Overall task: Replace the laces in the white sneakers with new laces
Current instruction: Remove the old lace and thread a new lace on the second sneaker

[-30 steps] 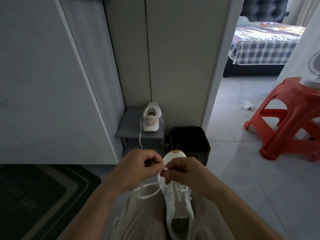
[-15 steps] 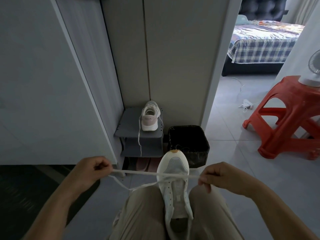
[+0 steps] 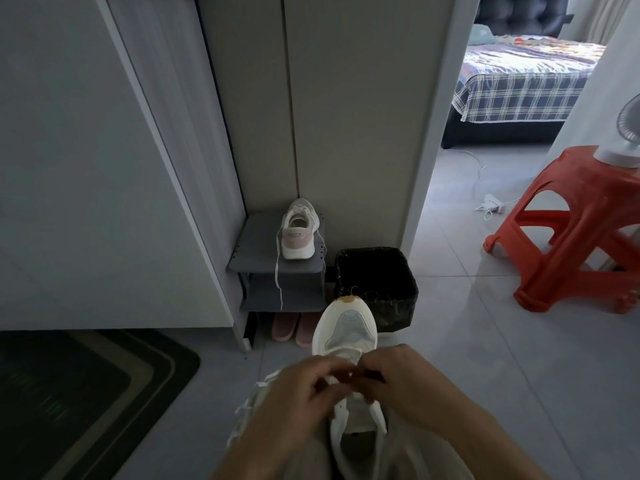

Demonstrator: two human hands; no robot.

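Observation:
A white sneaker (image 3: 346,327) lies on my lap between my knees, toe pointing away from me. My left hand (image 3: 298,396) and my right hand (image 3: 405,386) meet over its eyelet rows, fingers curled and pinching a white lace (image 3: 247,407) whose loose part trails off to the left over my trouser leg. The fingertips and the lace ends are blurred and partly hidden. The second white sneaker (image 3: 298,230), with a pink heel, stands on a small grey shoe rack (image 3: 256,251), a lace hanging down from it.
A black bin (image 3: 377,289) stands just beyond the sneaker's toe. Pink slippers (image 3: 294,327) sit under the rack. White cabinet doors fill the left, a dark mat (image 3: 86,393) lies at bottom left. A red plastic stool (image 3: 571,223) stands on the tiled floor at right.
Half a second ago my hands were spread wide, pulling the lace taut to both sides. They have come back together over the sneaker's eyelets.

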